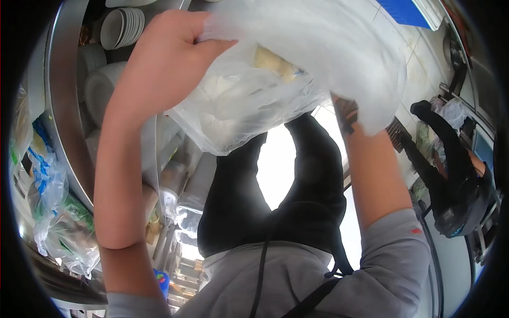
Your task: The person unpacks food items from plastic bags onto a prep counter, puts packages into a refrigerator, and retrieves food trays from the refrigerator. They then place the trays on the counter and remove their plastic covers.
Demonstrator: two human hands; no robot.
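Note:
A translucent plastic bag (233,108) hangs in front of me, with pale, whitish contents blurred through the film. Something yellowish (275,63) shows in it near the opening. At the upper left, my left hand (169,58) pinches the bag's edge between thumb and fingers. My right forearm (379,169) reaches up from the right, and loose white plastic covers the hand. The fingers of that hand are hidden, so its grip does not show. A dark patterned patch (347,114) is visible beside the right wrist.
Stacked white bowls (122,29) and other white dishes (101,87) stand on a metal shelf (66,111) at left. Plastic bags (50,180) hang below it. Another person (456,185) in dark clothes is at right. A blue-and-white object (405,13) lies at top right.

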